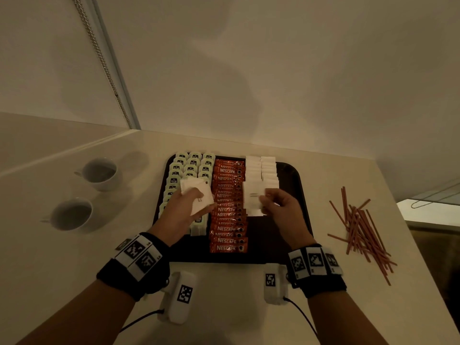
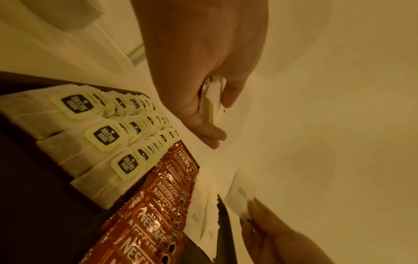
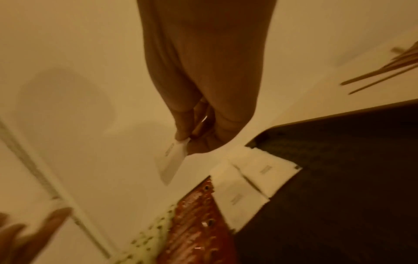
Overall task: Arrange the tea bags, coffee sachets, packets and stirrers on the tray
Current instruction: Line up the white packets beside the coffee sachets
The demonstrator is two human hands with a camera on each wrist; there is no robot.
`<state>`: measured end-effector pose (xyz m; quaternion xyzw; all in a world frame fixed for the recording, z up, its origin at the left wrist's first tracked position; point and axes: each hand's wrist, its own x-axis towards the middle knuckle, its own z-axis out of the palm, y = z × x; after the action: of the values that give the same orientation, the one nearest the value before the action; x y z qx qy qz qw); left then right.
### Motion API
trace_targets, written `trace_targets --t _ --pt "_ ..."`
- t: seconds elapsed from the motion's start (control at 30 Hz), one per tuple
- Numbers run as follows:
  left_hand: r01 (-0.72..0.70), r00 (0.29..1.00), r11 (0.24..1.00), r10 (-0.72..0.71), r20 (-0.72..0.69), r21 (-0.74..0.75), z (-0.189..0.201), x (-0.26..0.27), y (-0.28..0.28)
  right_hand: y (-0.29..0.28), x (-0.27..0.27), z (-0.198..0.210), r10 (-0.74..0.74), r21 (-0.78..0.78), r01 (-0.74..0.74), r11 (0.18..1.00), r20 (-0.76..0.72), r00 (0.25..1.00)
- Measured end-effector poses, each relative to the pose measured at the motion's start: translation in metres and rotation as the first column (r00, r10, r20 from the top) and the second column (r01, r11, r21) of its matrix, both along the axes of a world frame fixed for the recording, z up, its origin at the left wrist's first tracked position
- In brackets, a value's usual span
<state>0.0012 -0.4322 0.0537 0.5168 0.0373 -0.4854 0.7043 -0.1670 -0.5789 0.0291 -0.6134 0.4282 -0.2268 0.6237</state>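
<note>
Wrists: marker bands on both, nearest the lens.
Left hand (image 1: 185,210): fingers curled round a stack of white sugar packets (image 1: 199,192), above the tea bags (image 1: 190,165).
Right hand (image 1: 283,210): pinches one sugar packet (image 1: 252,197) over the packet rows on the tray (image 1: 295,185).
Technique: lay it overlapping, edges aligned beside the Nescafe sachets (image 1: 229,212).
Stirrers (image 1: 361,227): on the tabletop, unplaced.

Showing dim, warm yellowish light throughout, soft shadows on the wall, bending at wide-angle edges, blurring in the right wrist view.
</note>
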Motion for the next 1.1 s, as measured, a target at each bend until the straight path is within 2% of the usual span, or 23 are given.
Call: trace_targets --t 0.07,0.13,0.23,0.33,0.53,0.67,1.0,1.07,1.1 --pt "-0.067 0.996 0.998 0.066 -0.064 -0.019 -0.002 0.004 0.004 -0.010 -0.011 -0.013 -0.095 -0.029 0.093 0.995 -0.078 0.992" --pt "-0.077 0.995 0.997 0.076 -0.058 -0.014 -0.005 0.006 0.007 -0.016 -0.018 -0.028 -0.138 -0.036 0.134 0.990 -0.188 0.972" --pt "-0.023 1.000 1.000 0.023 0.017 0.012 -0.007 0.008 0.010 -0.020 -0.020 -0.047 -0.131 -0.027 0.130 0.991 -0.349 0.928" --pt "-0.010 1.000 1.000 0.010 0.026 0.024 -0.008 0.007 0.011 -0.022 -0.017 -0.061 -0.099 -0.046 0.088 0.995 -0.439 0.893" --pt "0.005 1.000 0.999 -0.005 0.004 0.031 -0.006 0.006 0.009 -0.021 -0.002 -0.068 -0.089 -0.092 0.052 0.994 -0.466 0.880" --pt "-0.034 0.996 0.999 0.034 -0.077 -0.005 -0.002 0.006 0.011 -0.021 0.003 -0.071 -0.097 -0.139 0.028 0.990 -0.519 0.849" --pt "-0.046 0.995 0.999 0.047 -0.092 0.015 0.002 0.003 0.010 -0.020 0.004 -0.071 -0.154 -0.239 0.016 0.971 -0.572 0.806" --pt "-0.051 0.995 0.998 0.053 -0.085 0.028 0.002 0.002 0.008 -0.017 0.008 -0.063 -0.178 -0.259 0.035 0.965 -0.551 0.815" --pt "-0.053 0.996 0.998 0.055 -0.076 0.036 0.002 0.001 0.007 -0.015 0.012 -0.055 -0.178 -0.282 0.033 0.959 -0.507 0.843"
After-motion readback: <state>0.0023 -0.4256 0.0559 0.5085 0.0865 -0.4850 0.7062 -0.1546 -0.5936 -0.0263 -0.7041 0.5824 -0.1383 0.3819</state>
